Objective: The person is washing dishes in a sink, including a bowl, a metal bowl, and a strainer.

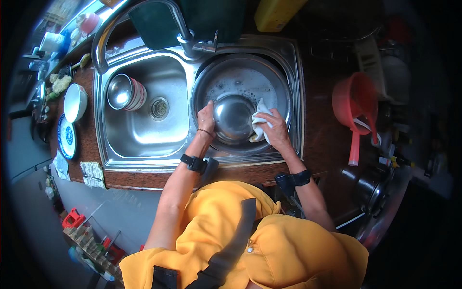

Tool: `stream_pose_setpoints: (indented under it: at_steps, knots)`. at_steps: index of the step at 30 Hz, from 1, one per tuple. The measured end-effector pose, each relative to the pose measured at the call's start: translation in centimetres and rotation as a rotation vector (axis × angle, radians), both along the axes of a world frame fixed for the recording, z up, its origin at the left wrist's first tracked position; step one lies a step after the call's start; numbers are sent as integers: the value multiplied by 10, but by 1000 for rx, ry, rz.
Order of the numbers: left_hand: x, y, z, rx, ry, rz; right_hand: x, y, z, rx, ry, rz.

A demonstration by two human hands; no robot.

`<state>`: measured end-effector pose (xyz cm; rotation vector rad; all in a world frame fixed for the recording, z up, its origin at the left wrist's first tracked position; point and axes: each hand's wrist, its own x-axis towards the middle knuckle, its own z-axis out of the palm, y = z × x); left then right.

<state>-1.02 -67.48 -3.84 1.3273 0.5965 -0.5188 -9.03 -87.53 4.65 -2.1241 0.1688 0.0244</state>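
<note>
A shiny metal bowl (pixel 234 116) is tilted over a large round steel basin (pixel 205 81) that sits in the right sink bowl. My left hand (pixel 206 118) grips the metal bowl's left rim, thumb uppermost. On its right side, my right hand (pixel 275 129) clutches a damp white cloth (pixel 260 119) against the rim. Soapy water (pixel 249 81) with foam patches lies in the basin. In the left sink bowl (pixel 169 135), several nested bowls (pixel 127 92) with red-patterned outsides and metal insides lean on their side near the drain (pixel 158 108).
A chrome faucet (pixel 187 39) arches over the left sink. A white bowl (pixel 75 103), a blue-patterned plate (pixel 67 135) and a folded cloth (pixel 92 175) are on the left counter. Rightward lie a red plastic dipper (pixel 344 104) and a dark pot (pixel 371 189). A yellow container (pixel 278 14) stands behind.
</note>
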Motion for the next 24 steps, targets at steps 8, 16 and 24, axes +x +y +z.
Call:
stream_pose_setpoints:
  at_steps: [8,16,24]
  knots:
    - [-5,24,47,-281,35,173,-3,-5,8,92,10,-104]
    - [-9,35,30,-198,-1,170,-3,9,2,93,-16,-72]
    - [-8,7,12,459,-263,-77,1,24,-9,-96,14,-46]
